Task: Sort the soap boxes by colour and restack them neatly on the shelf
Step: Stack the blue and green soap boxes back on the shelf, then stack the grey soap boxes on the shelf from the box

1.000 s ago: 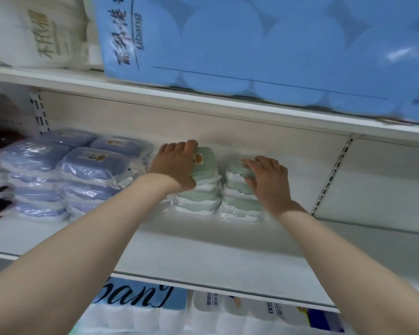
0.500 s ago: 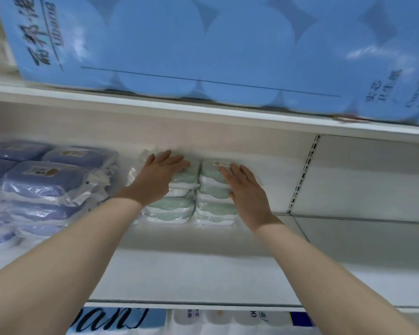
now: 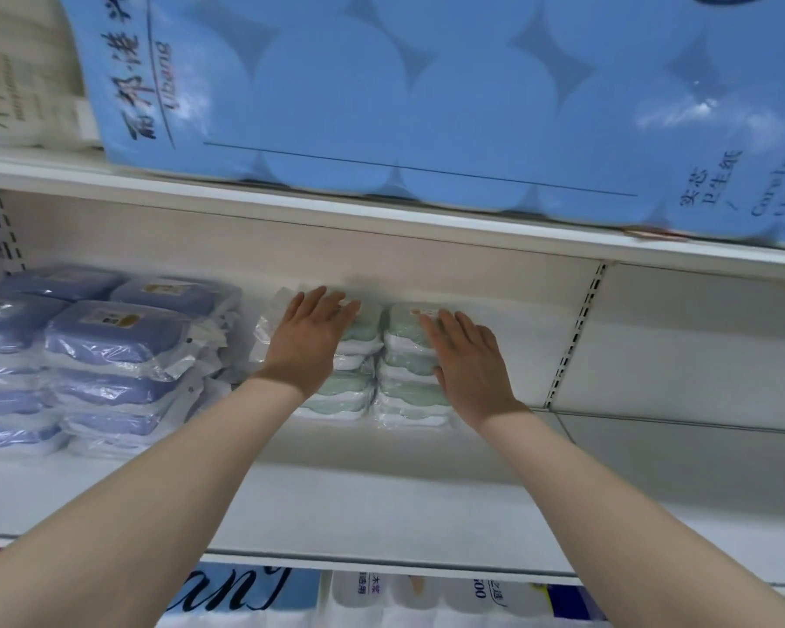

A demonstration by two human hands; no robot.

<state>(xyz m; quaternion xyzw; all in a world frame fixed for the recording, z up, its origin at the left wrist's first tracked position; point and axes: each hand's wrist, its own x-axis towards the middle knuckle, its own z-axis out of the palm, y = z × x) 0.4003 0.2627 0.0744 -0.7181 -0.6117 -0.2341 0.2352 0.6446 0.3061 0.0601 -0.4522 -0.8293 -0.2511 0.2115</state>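
Left hand (image 3: 311, 344) and right hand (image 3: 470, 362) lie flat, fingers straight, on two touching green soap box stacks (image 3: 404, 330) at the shelf (image 3: 427, 514) far edge. Blue stacks (image 3: 109, 342) stand left; bare shelf surface lies right and near.

The left hand (image 3: 311, 344) is flattening over the top box (image 3: 367, 324) of the left green stack (image 3: 347, 394) at frame centre, its thumb no longer hooked round that box's side as it was a second ago. The right hand (image 3: 467, 364) is likewise straightening its curled fingers along the right green stack (image 3: 404, 330). The top box is settling lower, level with its neighbour.
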